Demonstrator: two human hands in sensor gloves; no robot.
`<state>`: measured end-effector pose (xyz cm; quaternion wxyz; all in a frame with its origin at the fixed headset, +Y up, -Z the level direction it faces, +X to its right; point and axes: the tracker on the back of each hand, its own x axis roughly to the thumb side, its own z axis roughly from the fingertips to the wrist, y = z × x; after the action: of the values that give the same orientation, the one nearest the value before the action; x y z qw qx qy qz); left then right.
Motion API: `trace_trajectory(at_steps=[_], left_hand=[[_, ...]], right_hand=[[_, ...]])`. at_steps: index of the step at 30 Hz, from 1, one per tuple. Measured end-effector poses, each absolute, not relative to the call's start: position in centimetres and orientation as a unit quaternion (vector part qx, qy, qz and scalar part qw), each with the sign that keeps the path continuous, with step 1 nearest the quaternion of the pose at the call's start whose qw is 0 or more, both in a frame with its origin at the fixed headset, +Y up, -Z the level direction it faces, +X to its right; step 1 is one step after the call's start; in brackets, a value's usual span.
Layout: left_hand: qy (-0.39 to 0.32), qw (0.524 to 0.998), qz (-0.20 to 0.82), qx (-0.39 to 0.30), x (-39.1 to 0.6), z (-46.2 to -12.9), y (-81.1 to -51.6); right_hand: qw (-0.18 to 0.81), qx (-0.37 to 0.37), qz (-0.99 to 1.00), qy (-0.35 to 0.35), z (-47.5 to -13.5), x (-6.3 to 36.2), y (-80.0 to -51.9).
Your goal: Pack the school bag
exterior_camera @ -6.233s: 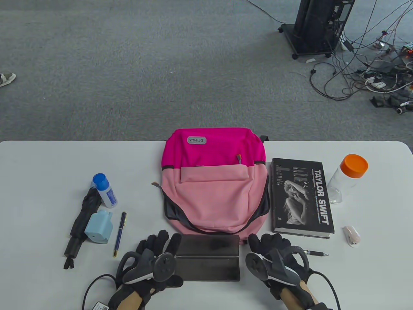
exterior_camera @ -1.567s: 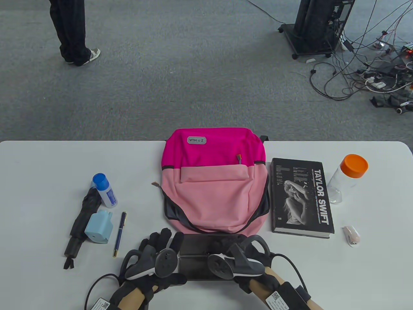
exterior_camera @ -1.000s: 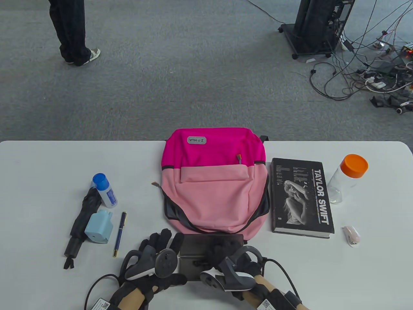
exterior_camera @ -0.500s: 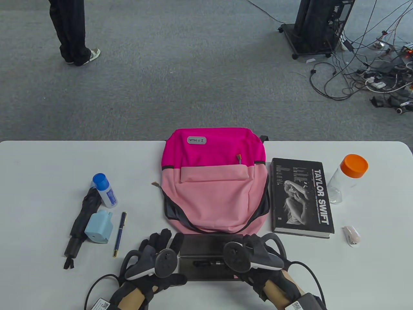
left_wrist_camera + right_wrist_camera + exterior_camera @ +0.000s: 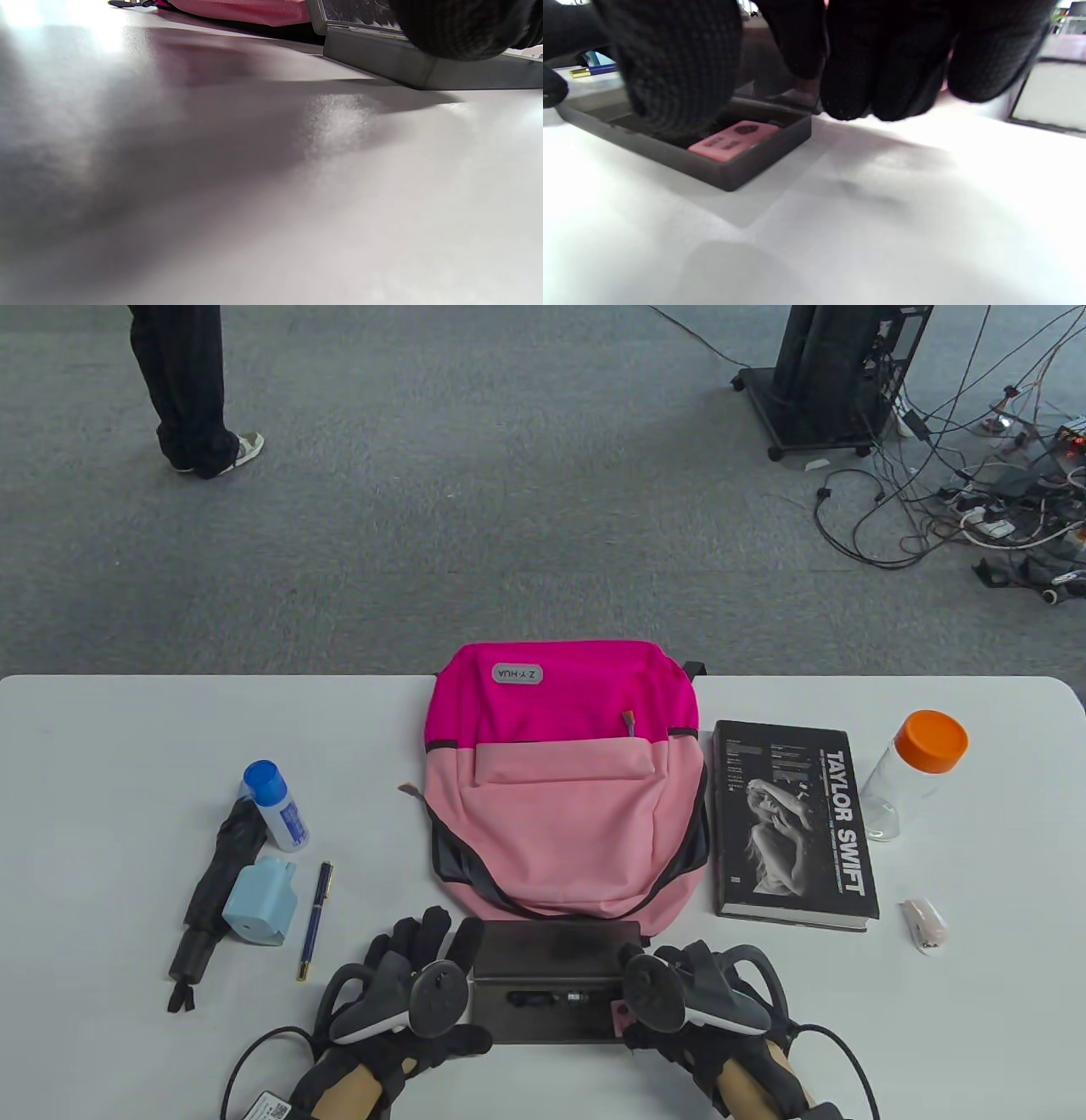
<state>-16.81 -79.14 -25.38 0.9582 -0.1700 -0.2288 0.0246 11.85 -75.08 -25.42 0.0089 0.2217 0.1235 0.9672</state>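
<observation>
The packing looks barely begun. The pink backpack (image 5: 564,780) lies flat in the middle of the white worktop (image 5: 110,763), its main zip partly undone along the near edge, and nothing can be seen inside it. At the near edge an open black pencil case (image 5: 551,980) holds a pen (image 5: 547,998) and a pink eraser (image 5: 618,1016) in its tray, so filling the case seems to be the step in hand.

Everything else lies loose:
- Left of the bag: a blue-capped bottle (image 5: 276,806), a folded black umbrella (image 5: 212,891), a pale blue sharpener-like block (image 5: 259,901) and a blue pen (image 5: 315,918).
- Right of the bag: a black hardback book (image 5: 793,823), a clear bottle with an orange lid (image 5: 912,772) and a small white clip-like item (image 5: 923,925).

By this reckoning, at least 7 items and the case itself have yet to go in.

The left hand (image 5: 407,976) rests at the case's left end, fingers fairly straight against the raised lid; in the left wrist view 1 fingertip touches the case edge. The right hand (image 5: 687,993) hovers at the case's right end with fingers curled downward just beside the eraser. Whether it touches or pinches anything, I cannot tell.
</observation>
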Motion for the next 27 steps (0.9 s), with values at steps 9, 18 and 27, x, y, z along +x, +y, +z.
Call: trace_trajectory(at_steps=[9,18,27], left_hand=[[-0.230,0.958,0.025,-0.170,-16.7,-25.3,-79.2],[-0.238,0.958,0.020,-0.157,-16.5,-25.2,-79.1],[-0.238,0.964,-0.022,-0.117,-15.9,-24.8,-77.6]], right_hand=[[0.011,0.225,0.963,0.149,-25.6,10.8,-76.4],[0.022,0.214,0.964,0.159,-26.0,11.0,-76.6],[0.025,0.212,0.964,0.157,-26.2,10.9,-76.6]])
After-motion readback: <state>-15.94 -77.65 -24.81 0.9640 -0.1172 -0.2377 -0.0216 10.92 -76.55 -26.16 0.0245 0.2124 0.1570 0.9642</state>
